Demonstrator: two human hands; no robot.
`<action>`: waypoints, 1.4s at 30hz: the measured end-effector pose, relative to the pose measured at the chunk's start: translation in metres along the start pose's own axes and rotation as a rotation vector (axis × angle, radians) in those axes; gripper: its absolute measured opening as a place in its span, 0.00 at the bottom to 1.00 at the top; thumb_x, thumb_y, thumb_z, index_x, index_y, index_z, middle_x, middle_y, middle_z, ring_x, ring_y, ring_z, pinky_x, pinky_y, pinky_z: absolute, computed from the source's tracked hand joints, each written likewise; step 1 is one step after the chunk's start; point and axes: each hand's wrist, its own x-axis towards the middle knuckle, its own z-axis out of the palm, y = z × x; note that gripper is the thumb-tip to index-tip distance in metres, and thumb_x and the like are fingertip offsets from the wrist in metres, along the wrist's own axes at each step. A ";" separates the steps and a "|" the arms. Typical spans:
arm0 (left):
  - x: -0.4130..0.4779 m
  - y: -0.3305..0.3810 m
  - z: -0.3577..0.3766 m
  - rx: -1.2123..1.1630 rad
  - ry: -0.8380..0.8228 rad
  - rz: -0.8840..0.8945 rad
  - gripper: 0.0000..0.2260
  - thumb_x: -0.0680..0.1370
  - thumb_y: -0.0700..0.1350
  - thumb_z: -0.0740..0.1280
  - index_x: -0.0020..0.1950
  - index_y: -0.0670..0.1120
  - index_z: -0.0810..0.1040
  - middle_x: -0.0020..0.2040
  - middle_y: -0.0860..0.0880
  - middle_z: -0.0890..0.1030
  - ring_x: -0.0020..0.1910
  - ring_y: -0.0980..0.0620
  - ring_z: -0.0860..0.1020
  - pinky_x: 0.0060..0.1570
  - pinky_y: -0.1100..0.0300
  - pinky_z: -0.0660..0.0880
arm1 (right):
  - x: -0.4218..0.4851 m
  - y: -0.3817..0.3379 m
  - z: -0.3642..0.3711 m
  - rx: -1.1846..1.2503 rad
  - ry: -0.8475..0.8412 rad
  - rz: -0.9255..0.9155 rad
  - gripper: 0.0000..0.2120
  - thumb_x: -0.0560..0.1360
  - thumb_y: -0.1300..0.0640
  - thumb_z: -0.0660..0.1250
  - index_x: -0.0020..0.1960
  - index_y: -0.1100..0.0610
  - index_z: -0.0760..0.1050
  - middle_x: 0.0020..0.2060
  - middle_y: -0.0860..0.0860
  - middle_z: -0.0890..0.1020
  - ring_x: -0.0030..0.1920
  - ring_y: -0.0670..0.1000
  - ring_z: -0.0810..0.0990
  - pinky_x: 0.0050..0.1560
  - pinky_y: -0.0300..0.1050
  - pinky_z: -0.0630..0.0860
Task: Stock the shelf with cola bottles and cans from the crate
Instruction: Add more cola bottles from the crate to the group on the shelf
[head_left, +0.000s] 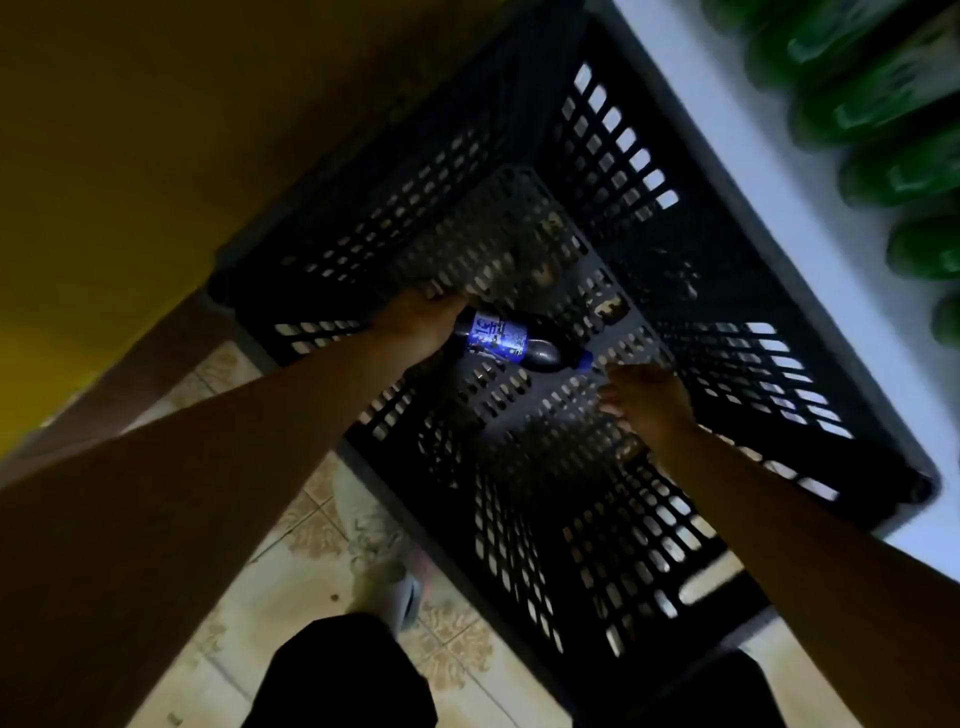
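left hand (421, 325) grips the 1 cola bottle (506, 343) by its base; right hand (649, 402) loose, empty; i'd steady the neck

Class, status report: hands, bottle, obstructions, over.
Left hand grips cola bottle. Right hand open beside it. Bottle lying on crate floor. No obstruction seen.

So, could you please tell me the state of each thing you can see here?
Crate: upright, open-topped, one bottle seen inside.
Cola bottle: lying on its side on the crate's bottom, cap on.
Left hand: grips the bottle's base end.
Right hand: fingers spread, holding nothing, near the cap.
Green bottles: lined up on the shelf, blurred.
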 end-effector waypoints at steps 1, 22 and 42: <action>0.015 -0.004 0.004 0.043 0.002 -0.010 0.21 0.81 0.53 0.59 0.69 0.42 0.71 0.71 0.41 0.69 0.70 0.43 0.66 0.68 0.58 0.60 | 0.017 0.004 0.004 0.006 -0.014 0.010 0.10 0.78 0.56 0.62 0.38 0.53 0.74 0.43 0.57 0.80 0.46 0.57 0.79 0.57 0.57 0.76; -0.004 0.014 0.010 -0.484 0.046 -0.360 0.23 0.79 0.55 0.62 0.72 0.48 0.64 0.68 0.43 0.69 0.64 0.42 0.71 0.46 0.51 0.74 | -0.017 -0.001 -0.017 0.562 0.000 0.227 0.13 0.82 0.48 0.57 0.46 0.54 0.75 0.28 0.53 0.79 0.21 0.48 0.75 0.22 0.35 0.68; -0.474 0.084 -0.147 -1.440 -0.333 -0.201 0.34 0.74 0.68 0.57 0.71 0.46 0.68 0.73 0.46 0.67 0.73 0.43 0.62 0.69 0.33 0.51 | -0.571 -0.159 -0.185 0.253 0.373 -0.828 0.12 0.69 0.62 0.76 0.45 0.51 0.75 0.41 0.45 0.80 0.39 0.45 0.78 0.43 0.37 0.76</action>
